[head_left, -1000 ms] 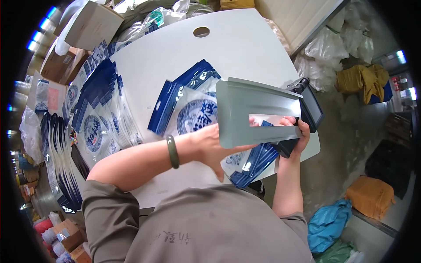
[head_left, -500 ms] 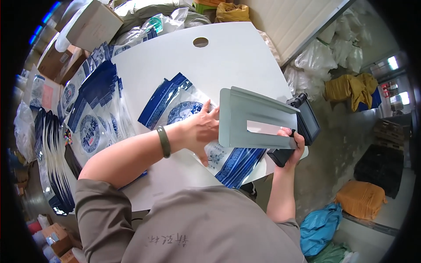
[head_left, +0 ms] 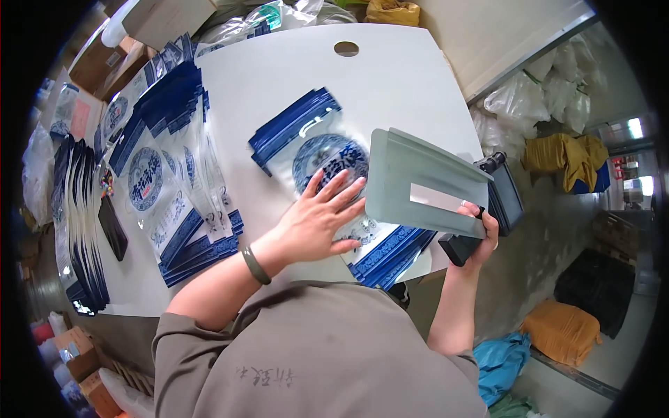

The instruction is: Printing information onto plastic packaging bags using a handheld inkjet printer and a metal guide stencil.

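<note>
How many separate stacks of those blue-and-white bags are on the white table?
2: one stack under the left hand, one long fanned spread at the table's left side. More may be hidden.

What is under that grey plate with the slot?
Under the grey plate, the stack of blue-and-white pouches on the white table runs on; their covered parts are hidden. The left hand presses them.
</note>
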`<state>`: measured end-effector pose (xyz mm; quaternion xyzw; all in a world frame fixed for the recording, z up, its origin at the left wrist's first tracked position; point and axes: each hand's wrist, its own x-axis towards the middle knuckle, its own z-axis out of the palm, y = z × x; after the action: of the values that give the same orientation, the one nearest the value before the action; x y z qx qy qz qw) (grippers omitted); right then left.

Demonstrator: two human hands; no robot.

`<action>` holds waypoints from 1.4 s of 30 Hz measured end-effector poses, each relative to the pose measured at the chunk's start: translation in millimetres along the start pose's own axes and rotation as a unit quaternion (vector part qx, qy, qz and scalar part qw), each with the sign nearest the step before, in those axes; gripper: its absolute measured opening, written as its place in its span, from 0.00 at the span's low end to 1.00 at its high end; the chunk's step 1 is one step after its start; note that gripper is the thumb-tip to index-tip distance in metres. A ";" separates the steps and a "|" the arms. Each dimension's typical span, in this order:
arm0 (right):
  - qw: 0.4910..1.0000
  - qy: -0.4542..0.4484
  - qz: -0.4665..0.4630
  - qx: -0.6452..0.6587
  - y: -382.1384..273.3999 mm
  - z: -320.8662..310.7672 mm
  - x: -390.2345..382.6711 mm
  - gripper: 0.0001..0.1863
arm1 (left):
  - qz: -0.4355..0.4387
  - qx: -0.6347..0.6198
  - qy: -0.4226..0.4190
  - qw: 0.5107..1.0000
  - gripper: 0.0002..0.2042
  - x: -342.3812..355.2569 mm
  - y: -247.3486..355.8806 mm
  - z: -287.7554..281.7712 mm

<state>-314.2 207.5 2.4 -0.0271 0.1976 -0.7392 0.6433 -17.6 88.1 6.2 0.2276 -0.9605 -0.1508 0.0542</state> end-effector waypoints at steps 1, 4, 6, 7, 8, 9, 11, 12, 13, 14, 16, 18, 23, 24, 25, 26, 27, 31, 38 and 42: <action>1.000 0.011 -0.004 0.010 1.1 0.6 1.0 0.11 | -0.001 -0.002 0.002 1.000 0.36 3.7 -6.3 -0.6; 1.000 -0.020 0.004 0.015 5.1 -0.8 3.8 0.11 | 0.078 -0.013 -0.043 0.996 0.32 10.9 -22.6 -6.1; 1.000 -0.016 0.007 0.015 8.6 2.2 5.1 0.11 | 0.083 -0.024 -0.059 0.995 0.33 14.5 -31.0 -14.0; 1.000 -0.011 0.009 0.015 9.1 3.5 4.5 0.11 | 0.089 -0.036 -0.077 0.992 0.33 16.2 -31.5 -17.2; 1.000 -0.011 0.006 0.014 10.8 4.4 3.7 0.11 | 0.100 -0.040 -0.044 0.993 0.34 14.0 -30.6 -16.8; 0.999 -0.012 0.010 0.033 13.0 4.9 2.9 0.11 | 0.103 -0.041 -0.044 0.993 0.34 10.8 -27.8 -17.9; 0.999 -0.009 0.009 0.052 10.2 5.9 -3.1 0.11 | 0.032 -0.015 0.041 0.999 0.33 1.9 -17.4 -20.7; 1.000 -0.013 0.013 0.014 6.4 8.5 -7.0 0.10 | -0.012 -0.086 0.168 0.982 0.30 -6.1 -14.3 -17.8; 0.999 -0.017 0.018 -0.023 5.4 12.1 -9.7 0.10 | -0.090 -0.132 0.250 0.955 0.27 -15.0 -10.7 -18.8; 1.000 -0.014 0.017 -0.022 4.4 13.7 -12.1 0.10 | -0.125 -0.345 0.243 0.898 0.26 -28.1 -16.7 -23.1; 0.990 0.031 -0.010 -0.139 3.0 19.4 -13.7 0.10 | -0.158 -0.542 0.225 0.794 0.25 -40.5 -17.5 -31.5; 0.982 0.047 0.006 -0.183 11.5 28.7 -13.1 0.10 | -0.172 -0.705 0.171 0.667 0.25 -44.1 -10.5 -39.3; 0.942 0.025 0.005 -0.334 34.0 39.3 10.3 0.15 | -0.230 -0.565 0.226 0.760 0.19 -46.2 11.4 -27.3; 0.944 0.074 -0.019 -0.322 36.4 44.8 15.7 0.17 | -0.252 -0.578 0.250 0.735 0.18 -48.9 9.9 -22.8; 0.923 0.146 -0.091 -0.345 45.8 62.4 20.0 0.17 | -0.275 -0.590 0.275 0.708 0.17 -52.0 8.6 -20.0; 0.920 0.116 -0.057 -0.370 37.8 60.7 19.9 0.17 | -0.288 -0.597 0.291 0.689 0.17 -53.5 7.5 -18.2; 0.915 0.087 -0.023 -0.394 27.0 57.6 19.3 0.18 | -0.291 -0.597 0.292 0.688 0.17 -53.7 5.5 -15.0; 0.906 0.110 -0.020 -0.409 18.8 55.5 12.1 0.19 | -0.314 -0.535 0.285 0.730 0.18 -46.4 2.6 2.6; 0.894 0.117 -0.023 -0.431 30.3 59.0 -1.0 0.22 | -0.372 -0.297 0.232 0.848 0.16 -30.4 7.0 3.6; 0.894 0.115 -0.006 -0.434 30.1 60.8 -8.1 0.22 | -0.406 -0.149 0.157 0.888 0.21 -27.5 12.3 -5.0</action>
<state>-266.6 196.7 50.2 -0.2197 0.5709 -0.5817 0.5362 2.6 109.7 13.7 0.6074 -0.7295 -0.2637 0.1715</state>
